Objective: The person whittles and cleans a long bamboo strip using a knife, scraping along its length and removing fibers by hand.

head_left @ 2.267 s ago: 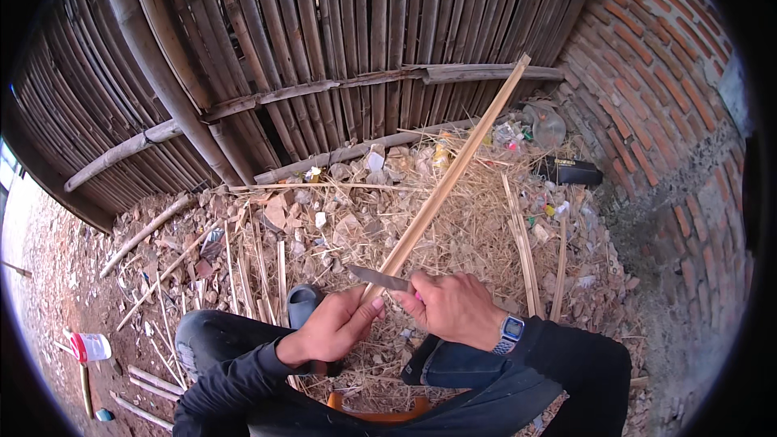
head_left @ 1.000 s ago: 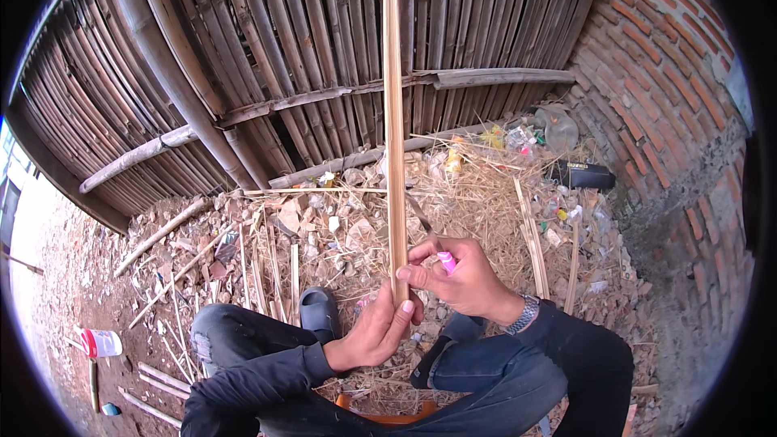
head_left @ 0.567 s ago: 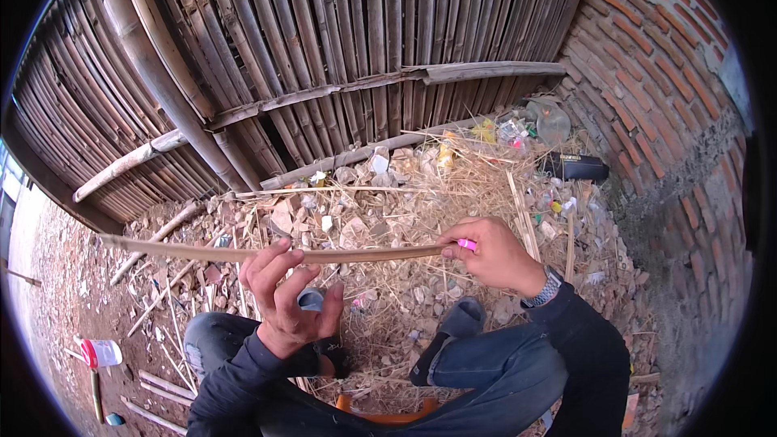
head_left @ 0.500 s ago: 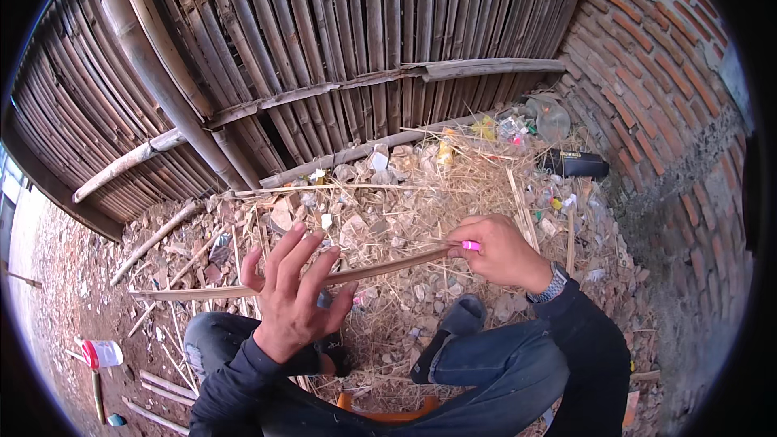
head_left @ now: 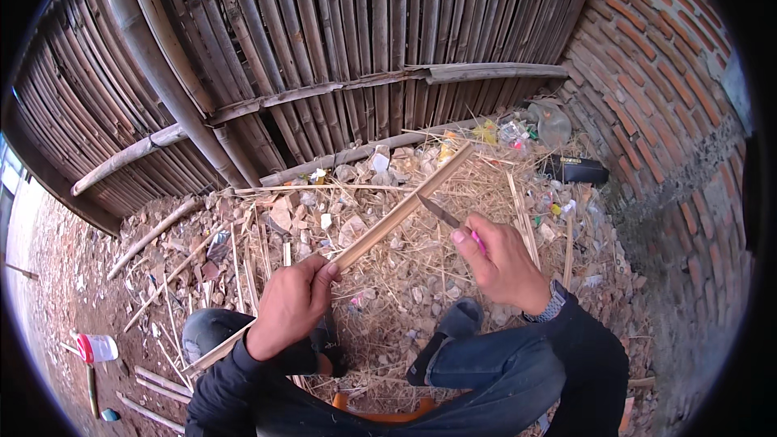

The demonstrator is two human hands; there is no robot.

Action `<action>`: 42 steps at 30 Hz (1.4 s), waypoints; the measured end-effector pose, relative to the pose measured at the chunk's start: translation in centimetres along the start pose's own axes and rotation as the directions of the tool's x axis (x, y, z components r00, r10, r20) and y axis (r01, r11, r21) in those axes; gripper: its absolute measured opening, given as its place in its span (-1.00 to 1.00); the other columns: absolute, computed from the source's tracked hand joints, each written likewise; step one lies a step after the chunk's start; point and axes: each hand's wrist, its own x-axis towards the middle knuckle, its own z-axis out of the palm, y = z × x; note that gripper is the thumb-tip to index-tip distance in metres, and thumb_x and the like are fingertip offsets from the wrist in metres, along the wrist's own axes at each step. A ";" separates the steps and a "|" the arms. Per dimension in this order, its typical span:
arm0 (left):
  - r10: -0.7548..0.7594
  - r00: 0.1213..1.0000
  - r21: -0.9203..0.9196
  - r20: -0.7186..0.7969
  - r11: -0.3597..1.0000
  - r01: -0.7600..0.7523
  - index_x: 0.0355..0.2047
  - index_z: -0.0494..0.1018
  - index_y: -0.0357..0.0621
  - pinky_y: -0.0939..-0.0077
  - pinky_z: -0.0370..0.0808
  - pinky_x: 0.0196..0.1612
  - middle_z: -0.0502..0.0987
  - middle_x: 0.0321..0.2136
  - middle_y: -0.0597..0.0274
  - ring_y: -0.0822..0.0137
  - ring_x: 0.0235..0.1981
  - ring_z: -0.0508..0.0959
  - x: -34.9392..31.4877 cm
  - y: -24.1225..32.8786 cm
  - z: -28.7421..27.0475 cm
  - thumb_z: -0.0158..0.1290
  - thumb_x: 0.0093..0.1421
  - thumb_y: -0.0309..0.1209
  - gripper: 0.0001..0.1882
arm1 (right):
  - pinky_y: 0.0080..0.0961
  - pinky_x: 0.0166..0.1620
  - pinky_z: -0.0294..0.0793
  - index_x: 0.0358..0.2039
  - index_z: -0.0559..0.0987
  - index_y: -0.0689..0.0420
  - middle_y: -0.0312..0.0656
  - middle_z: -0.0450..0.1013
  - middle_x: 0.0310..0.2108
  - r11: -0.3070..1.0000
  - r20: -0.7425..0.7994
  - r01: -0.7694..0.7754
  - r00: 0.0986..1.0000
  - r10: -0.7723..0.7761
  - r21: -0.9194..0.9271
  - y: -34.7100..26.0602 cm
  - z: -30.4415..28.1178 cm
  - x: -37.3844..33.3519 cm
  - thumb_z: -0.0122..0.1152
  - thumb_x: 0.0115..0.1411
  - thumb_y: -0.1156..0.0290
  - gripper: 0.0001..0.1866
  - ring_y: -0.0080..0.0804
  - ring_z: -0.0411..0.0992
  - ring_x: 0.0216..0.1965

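A long split bamboo strip (head_left: 387,225) slants up and to the right, its lower end reaching past my left forearm over the knee. Wrapped round it near the middle, my left hand (head_left: 293,301) grips it with the thumb on top. My right hand (head_left: 503,263) is closed on the pink handle of a knife (head_left: 438,210). The tip of the dark blade is at the strip's right edge, in its upper part; whether it cuts in I cannot tell. Most of the handle is hidden by my fingers.
Stones, straw and litter cover the ground before my feet. A bamboo fence (head_left: 348,24) stands ahead, a brick wall (head_left: 664,89) to the right. A black box (head_left: 576,168) lies near their corner. At the left are a red-and-white container (head_left: 97,348) and several sticks (head_left: 162,384).
My left hand has gone from spread fingers to a grip on the strip. The strip has swung from nearly level to steeply slanted. My right hand has released its end, and the knife blade now shows.
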 end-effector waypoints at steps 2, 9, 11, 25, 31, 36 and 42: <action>0.029 0.999 0.008 -0.016 1.000 -0.029 -0.33 0.59 -0.26 0.32 0.47 -0.49 0.54 -0.69 0.15 0.27 -0.65 0.58 0.3 -0.1 -0.1 0.00 0.51 -0.28 -0.66 | -0.06 -0.44 0.40 -0.27 0.45 0.20 -0.04 0.39 -0.67 0.999 0.215 -0.033 0.976 0.027 0.027 0.2 1.6 -0.8 0.08 0.48 0.07 -0.60 0.02 0.47 -0.59; 0.006 1.000 -0.005 -0.020 1.000 -0.007 -0.34 0.60 -0.26 0.28 0.37 -0.53 0.47 -0.71 0.14 0.26 -0.68 0.48 0.4 0.4 -0.2 0.02 0.50 -0.26 -0.65 | 0.08 -0.48 0.48 -0.22 0.44 0.22 0.06 0.49 -0.67 0.995 0.308 0.021 0.951 0.009 -0.093 -1.0 4.1 -1.3 0.07 0.48 0.10 -0.62 0.17 0.53 -0.61; 0.004 1.000 -0.007 -0.026 1.000 -0.004 -0.34 0.60 -0.26 0.27 0.35 -0.53 0.45 -0.72 0.14 0.26 -0.69 0.46 0.3 0.5 -0.3 0.02 0.50 -0.26 -0.65 | 0.07 -0.50 0.43 -0.28 0.46 0.19 0.04 0.43 -0.71 0.993 0.274 0.024 0.962 0.008 -0.112 -0.9 4.3 -1.3 0.10 0.47 0.12 -0.64 0.17 0.48 -0.64; -0.008 0.999 -0.013 -0.036 1.000 0.008 -0.32 0.61 -0.23 0.09 0.42 -0.47 0.48 -0.68 -0.06 -0.10 -0.62 0.55 -0.1 0.0 -0.7 0.06 0.47 -0.23 -0.67 | 0.07 -0.52 0.38 -0.33 0.47 0.19 0.06 0.36 -0.76 0.976 0.176 0.068 0.984 -0.031 -0.206 0.0 4.2 -1.2 0.07 0.49 0.14 -0.64 0.21 0.43 -0.66; -0.025 0.999 -0.068 -0.036 0.997 0.023 -0.31 0.61 -0.25 0.15 0.41 -0.49 0.47 -0.70 -0.01 0.03 -0.65 0.53 -0.3 0.1 -1.0 0.06 0.47 -0.24 -0.67 | 0.09 -0.51 0.39 -0.33 0.46 0.18 0.09 0.37 -0.75 0.977 0.093 -0.022 0.995 0.042 -0.212 2.2 2.8 0.3 0.03 0.51 0.15 -0.64 0.26 0.42 -0.65; -0.038 0.999 -0.073 0.018 0.997 0.039 -0.34 0.58 -0.29 0.32 0.37 -0.50 0.45 -0.69 0.19 0.34 -0.65 0.42 -0.1 0.0 -1.0 0.03 0.50 -0.23 -0.62 | 0.06 -0.52 0.36 -0.38 0.47 0.20 0.08 0.36 -0.74 0.978 0.148 -0.008 0.988 0.039 -0.207 0.9 4.0 -1.1 0.04 0.51 0.13 -0.59 0.20 0.43 -0.64; -0.037 0.999 -0.088 -0.004 0.995 0.036 -0.34 0.60 -0.26 0.16 0.40 -0.49 0.46 -0.70 0.00 0.05 -0.66 0.51 -0.2 0.1 -1.2 0.06 0.47 -0.25 -0.66 | 0.03 -0.53 0.35 -0.39 0.47 0.20 0.07 0.34 -0.75 0.978 0.051 -0.096 0.993 0.107 -0.188 2.8 2.3 0.7 0.03 0.51 0.12 -0.57 0.19 0.43 -0.65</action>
